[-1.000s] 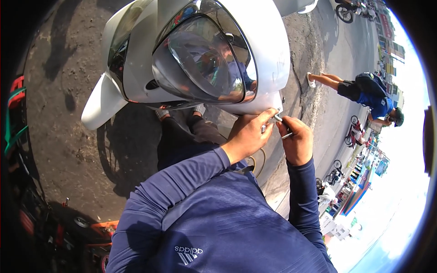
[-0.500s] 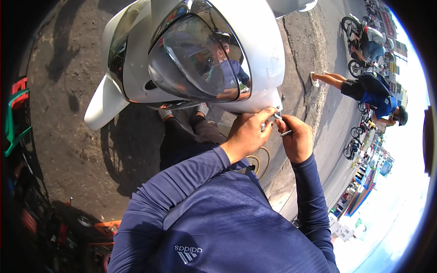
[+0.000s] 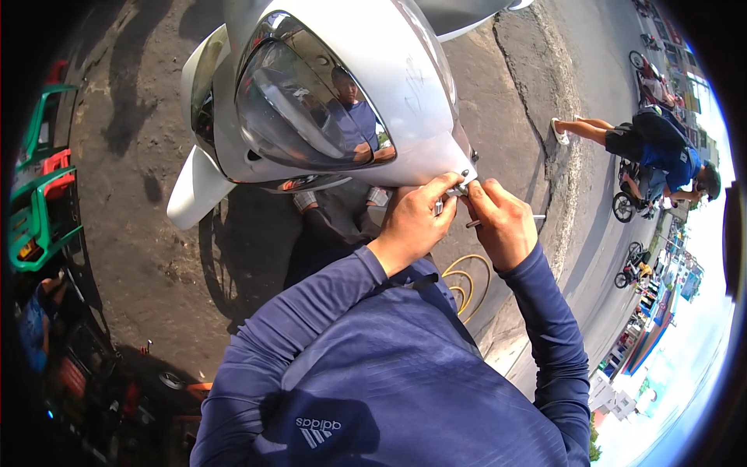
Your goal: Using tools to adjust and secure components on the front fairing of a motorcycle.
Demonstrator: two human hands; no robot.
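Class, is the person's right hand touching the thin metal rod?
Touching: the head view shows the metal rod gripped in the right hand, its end jutting out.

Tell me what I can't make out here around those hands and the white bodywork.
All in the head view:
- Small metal piece at the left hand: too small and partly covered by fingers to identify.
- Metal rod: the right hand covers part, hiding its full shape.
- White bodywork: its top is cut off by the upper edge.
- Clutter, lower left: lost in dark shadow.
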